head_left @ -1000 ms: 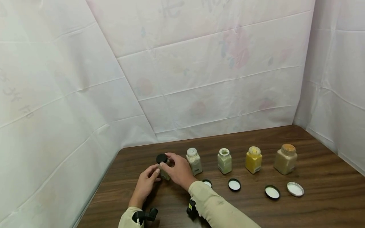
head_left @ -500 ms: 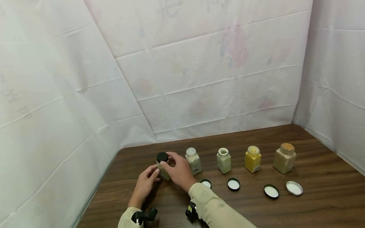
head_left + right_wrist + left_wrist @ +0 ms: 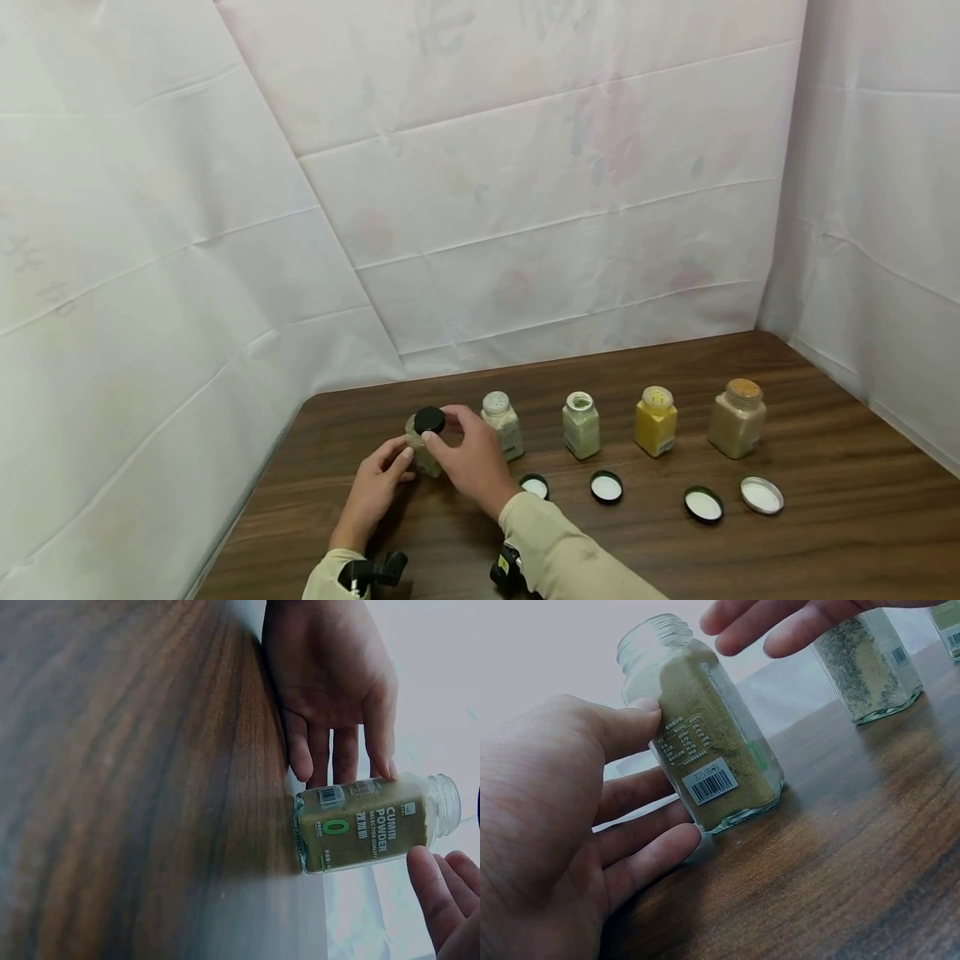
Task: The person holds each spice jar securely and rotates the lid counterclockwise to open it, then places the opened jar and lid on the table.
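A square glass jar of cumin powder (image 3: 367, 825) stands on the wooden table, its threaded neck uncovered in both wrist views. My left hand (image 3: 372, 492) holds it, thumb on one side and fingers along the other, as the left wrist view shows. In the head view, my right hand (image 3: 474, 462) pinches a round black lid (image 3: 430, 419) by its edge, just above and to the right of the jar's mouth. Fingers of the right hand (image 3: 780, 626) appear beside the neck in the left wrist view, the lid out of frame there.
Right of the hands stand several lidless jars: one with pale flecked contents (image 3: 504, 432), a green one (image 3: 582, 429), a yellow one (image 3: 656, 427) and a larger tan one (image 3: 737, 423). Lids lie upturned before them, among them a black-rimmed lid (image 3: 607, 487) and a silvery lid (image 3: 762, 495).
The black lid has come off the cumin jar's neck and shifted slightly right in my right hand. My left hand has kept hold of the jar. The head view has shifted slightly.
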Available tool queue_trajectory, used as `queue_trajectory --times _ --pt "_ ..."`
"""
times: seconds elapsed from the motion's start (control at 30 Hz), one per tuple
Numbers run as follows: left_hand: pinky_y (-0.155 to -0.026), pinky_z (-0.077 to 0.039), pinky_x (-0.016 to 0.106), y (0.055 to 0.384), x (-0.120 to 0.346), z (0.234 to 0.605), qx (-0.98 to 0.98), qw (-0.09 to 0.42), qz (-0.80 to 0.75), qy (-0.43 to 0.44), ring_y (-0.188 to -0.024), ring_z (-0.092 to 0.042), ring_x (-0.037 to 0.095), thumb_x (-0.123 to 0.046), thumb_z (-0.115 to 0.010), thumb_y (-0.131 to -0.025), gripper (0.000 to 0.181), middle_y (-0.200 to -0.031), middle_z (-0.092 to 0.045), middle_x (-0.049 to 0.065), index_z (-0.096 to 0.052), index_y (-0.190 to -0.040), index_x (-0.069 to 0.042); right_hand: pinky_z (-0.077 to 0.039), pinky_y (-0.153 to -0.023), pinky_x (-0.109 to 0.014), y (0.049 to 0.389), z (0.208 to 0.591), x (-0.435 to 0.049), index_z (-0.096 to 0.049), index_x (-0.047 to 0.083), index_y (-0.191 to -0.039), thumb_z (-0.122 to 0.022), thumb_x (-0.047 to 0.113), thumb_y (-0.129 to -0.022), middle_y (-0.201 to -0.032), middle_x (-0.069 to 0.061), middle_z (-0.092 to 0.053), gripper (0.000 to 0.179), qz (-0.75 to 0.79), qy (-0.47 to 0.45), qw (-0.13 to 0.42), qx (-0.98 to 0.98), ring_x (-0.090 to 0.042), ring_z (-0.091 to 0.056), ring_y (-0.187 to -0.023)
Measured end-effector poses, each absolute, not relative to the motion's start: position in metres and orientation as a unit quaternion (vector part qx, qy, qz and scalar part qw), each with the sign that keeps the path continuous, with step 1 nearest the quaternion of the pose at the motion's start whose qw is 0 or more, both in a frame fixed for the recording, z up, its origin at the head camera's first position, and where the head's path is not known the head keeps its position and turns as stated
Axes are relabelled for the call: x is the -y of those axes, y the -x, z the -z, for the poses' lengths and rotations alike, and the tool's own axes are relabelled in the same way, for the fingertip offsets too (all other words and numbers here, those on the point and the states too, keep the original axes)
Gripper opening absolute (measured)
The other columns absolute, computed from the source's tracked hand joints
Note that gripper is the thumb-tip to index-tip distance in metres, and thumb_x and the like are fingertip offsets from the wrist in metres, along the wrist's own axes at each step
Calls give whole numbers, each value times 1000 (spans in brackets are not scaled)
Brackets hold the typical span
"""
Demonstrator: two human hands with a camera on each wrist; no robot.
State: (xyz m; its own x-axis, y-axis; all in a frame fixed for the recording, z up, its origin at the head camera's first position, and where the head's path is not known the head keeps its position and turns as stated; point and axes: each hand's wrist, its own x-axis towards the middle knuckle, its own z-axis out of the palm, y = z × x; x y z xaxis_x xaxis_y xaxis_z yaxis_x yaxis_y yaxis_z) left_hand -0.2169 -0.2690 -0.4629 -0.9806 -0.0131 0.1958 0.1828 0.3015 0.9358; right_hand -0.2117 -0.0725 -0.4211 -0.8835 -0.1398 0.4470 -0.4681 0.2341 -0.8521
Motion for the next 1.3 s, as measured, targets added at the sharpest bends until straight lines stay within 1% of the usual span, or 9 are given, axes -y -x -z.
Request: queue_trajectory --times 0.13,0.33,0.53,0.63,0.77,0.83,0.97,1.13,1.3 --pt "-83 -55 34 218 270 463 799 75 595 43 -108 -61 24 -22 -58 -104 37 -127 -62 16 -60 -135 -3 -50 -93 -43 210 423 70 -59 17 -129 -64 44 -97 -120 2 -63 42 -597 -190 126 770 -17 -59 -114" --pt "-83 -55 34 219 270 462 795 71 602 42 -109 -61 25 -20 -58 -104 37 -127 -62 16 -59 -136 -2 -51 -91 -43 206 424 66 -58 16 -124 -65 42 -97 -116 0 -63 38 -623 -185 101 754 -20 -62 -112" --pt "-84 -55 34 220 270 463 798 70 598 40 -110 -61 28 -22 -58 -104 39 -129 -62 16 -58 -137 -3 -53 -85 -34 202 427 63 -61 20 -117 -68 40 -95 -111 5 -66 31 -621 -202 100 751 -14 -65 -103" --pt "-84 -55 34 221 271 463 798 69 597 39 -112 -61 29 -22 -58 -104 39 -129 -62 16 -58 -137 -2 -53 -83 -32 201 428 63 -61 20 -112 -70 39 -94 -113 6 -66 28 -615 -213 98 753 -11 -65 -101" --pt "-84 -55 34 221 271 464 800 68 595 39 -113 -60 29 -21 -58 -104 39 -128 -62 16 -58 -137 -1 -53 -81 -29 198 428 60 -59 18 -106 -72 36 -93 -119 2 -65 25 -613 -217 84 755 -11 -66 -100" --pt "-84 -55 34 220 270 464 799 68 596 39 -113 -61 29 -22 -58 -104 39 -127 -62 16 -58 -137 -1 -53 -78 -28 197 428 59 -58 18 -104 -72 34 -92 -118 2 -65 25 -614 -219 78 754 -11 -66 -99" --pt "-84 -55 33 220 269 464 800 69 595 42 -111 -61 25 -23 -59 -103 39 -126 -63 16 -59 -136 -1 -53 -74 -28 196 430 56 -57 17 -102 -74 31 -90 -110 3 -64 26 -611 -224 77 756 -10 -65 -94" --pt "-83 -55 32 219 268 464 799 71 596 40 -106 -62 19 -22 -59 -103 38 -125 -63 16 -60 -135 -1 -52 -74 -28 196 433 53 -56 17 -100 -76 27 -88 -100 5 -62 25 -608 -224 77 758 -9 -64 -89" --pt "-83 -55 31 218 268 464 799 76 596 38 -106 -62 19 -22 -58 -104 37 -125 -63 17 -61 -134 -2 -51 -71 -28 197 434 52 -55 17 -100 -76 27 -87 -95 5 -61 26 -605 -223 69 761 -11 -62 -85"
